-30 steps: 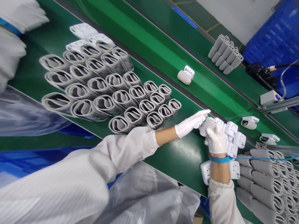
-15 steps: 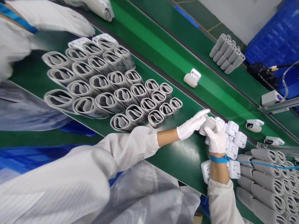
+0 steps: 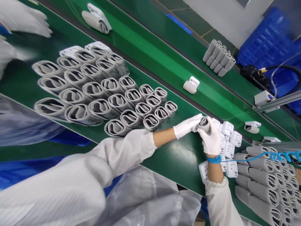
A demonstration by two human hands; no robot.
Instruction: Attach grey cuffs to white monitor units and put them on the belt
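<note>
Both my hands wear white gloves and meet over the green belt. My right hand is closed round a rolled grey cuff, its open end turned toward me. My left hand reaches in from the left, fingers pressed against the same cuff. A cluster of white plastic units lies just behind my right hand. A blue wrist strap circles my right wrist.
Several rolled grey cuffs stand in rows at left, more at lower right and a small stack at the far side. Single units ride the far belt. Another person's gloved hand is at upper left. Blue crates stand behind.
The cuff has been turned in my hands so its open end shows. My left fingers have closed in on it. The unit on the far belt and the other person's hand have shifted.
</note>
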